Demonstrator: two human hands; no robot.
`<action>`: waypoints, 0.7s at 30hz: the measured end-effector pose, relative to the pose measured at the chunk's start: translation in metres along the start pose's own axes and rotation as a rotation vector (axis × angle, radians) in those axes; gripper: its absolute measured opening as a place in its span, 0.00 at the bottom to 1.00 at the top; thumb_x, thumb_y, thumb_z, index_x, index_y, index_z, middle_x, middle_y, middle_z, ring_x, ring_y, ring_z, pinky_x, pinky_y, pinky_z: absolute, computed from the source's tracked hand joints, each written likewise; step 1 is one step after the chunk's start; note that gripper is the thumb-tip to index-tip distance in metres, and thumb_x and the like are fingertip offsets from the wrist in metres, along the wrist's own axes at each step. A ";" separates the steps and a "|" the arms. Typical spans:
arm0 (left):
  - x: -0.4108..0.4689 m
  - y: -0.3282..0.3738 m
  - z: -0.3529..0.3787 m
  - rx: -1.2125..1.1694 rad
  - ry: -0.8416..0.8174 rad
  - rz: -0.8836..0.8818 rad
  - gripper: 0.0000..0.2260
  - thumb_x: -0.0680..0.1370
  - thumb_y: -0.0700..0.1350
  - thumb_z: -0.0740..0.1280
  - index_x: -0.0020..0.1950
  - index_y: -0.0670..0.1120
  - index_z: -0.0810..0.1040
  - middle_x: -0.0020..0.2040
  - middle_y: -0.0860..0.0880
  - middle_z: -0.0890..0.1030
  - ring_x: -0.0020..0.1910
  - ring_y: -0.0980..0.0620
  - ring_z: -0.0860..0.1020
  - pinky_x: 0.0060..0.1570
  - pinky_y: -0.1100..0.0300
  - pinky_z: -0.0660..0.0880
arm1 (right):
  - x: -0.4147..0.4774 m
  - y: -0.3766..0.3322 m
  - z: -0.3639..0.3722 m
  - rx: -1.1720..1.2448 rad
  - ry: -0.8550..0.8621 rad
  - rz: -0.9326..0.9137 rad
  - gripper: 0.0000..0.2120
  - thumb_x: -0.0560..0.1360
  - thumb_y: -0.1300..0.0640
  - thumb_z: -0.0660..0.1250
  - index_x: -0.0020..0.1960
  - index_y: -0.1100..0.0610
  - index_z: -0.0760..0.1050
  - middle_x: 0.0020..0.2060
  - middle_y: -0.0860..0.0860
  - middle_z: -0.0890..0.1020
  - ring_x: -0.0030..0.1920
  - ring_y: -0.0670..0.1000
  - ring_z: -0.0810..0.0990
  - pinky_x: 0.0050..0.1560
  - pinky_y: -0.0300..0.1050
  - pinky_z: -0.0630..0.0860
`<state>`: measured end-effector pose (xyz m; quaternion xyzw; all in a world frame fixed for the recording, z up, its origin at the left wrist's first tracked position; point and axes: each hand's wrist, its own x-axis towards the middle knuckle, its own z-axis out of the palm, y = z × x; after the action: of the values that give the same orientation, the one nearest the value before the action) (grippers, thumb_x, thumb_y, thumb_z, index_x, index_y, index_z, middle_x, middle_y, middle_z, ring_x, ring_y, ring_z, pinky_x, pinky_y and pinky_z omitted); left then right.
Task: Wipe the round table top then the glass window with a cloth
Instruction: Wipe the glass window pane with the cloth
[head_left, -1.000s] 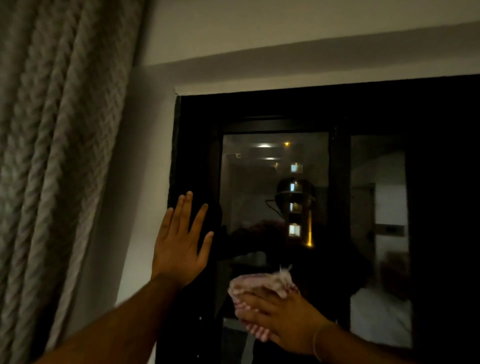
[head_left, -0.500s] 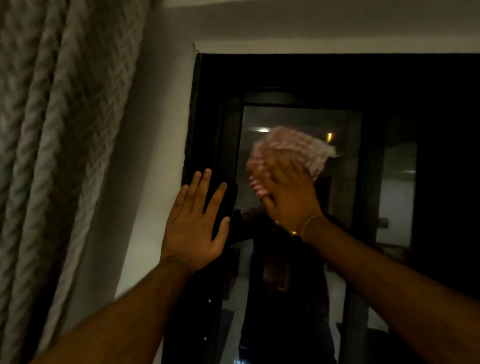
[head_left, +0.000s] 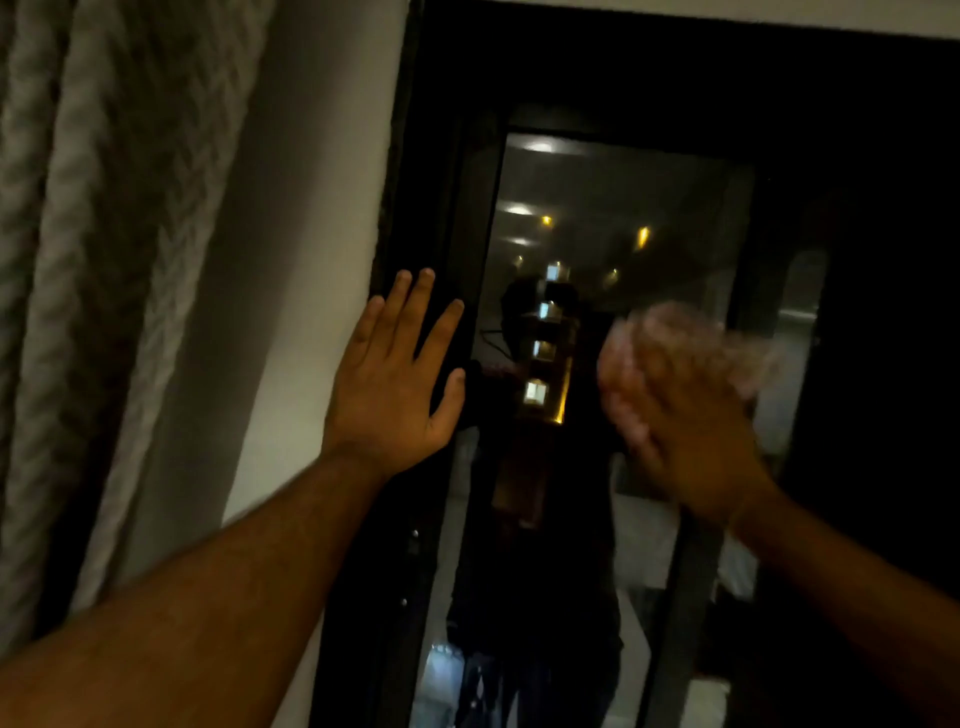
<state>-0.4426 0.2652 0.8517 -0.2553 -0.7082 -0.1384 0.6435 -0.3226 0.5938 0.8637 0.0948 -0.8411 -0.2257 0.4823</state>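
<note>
Cloth (head_left: 680, 332) — pink and blurred — lies against the glass window (head_left: 613, 197) under the right hand (head_left: 691, 441); whether its fingers curl into the fabric cannot be told. The left hand (head_left: 392, 384), well apart, lies flat with fingers spread on the dark frame (head_left: 431, 156). The window stage looks under way. Done well, it wants even pressure, overlapping strokes reaching the frame's edges, and the bracing palm kept off the pane.
</note>
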 end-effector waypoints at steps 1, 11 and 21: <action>0.001 0.000 -0.001 0.001 0.007 -0.002 0.31 0.86 0.55 0.59 0.89 0.44 0.64 0.91 0.37 0.56 0.91 0.38 0.52 0.90 0.43 0.48 | 0.029 0.013 -0.017 -0.038 0.071 0.060 0.32 0.88 0.40 0.44 0.89 0.50 0.50 0.89 0.57 0.51 0.88 0.61 0.53 0.85 0.65 0.56; -0.003 0.004 0.001 0.046 0.014 0.002 0.31 0.86 0.54 0.59 0.88 0.44 0.65 0.90 0.37 0.58 0.91 0.36 0.54 0.90 0.43 0.46 | 0.069 -0.057 0.020 -0.098 -0.042 -0.224 0.30 0.86 0.44 0.59 0.86 0.53 0.64 0.86 0.60 0.62 0.86 0.67 0.59 0.84 0.68 0.56; -0.002 0.004 0.002 0.064 0.010 0.020 0.31 0.86 0.55 0.58 0.88 0.45 0.64 0.91 0.37 0.56 0.91 0.37 0.52 0.90 0.43 0.45 | -0.154 -0.071 0.064 -0.126 -0.383 -0.534 0.34 0.74 0.37 0.77 0.78 0.39 0.75 0.75 0.44 0.80 0.72 0.51 0.82 0.62 0.56 0.87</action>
<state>-0.4419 0.2687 0.8486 -0.2409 -0.7066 -0.1102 0.6562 -0.3014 0.6079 0.6847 0.2376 -0.8464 -0.4093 0.2443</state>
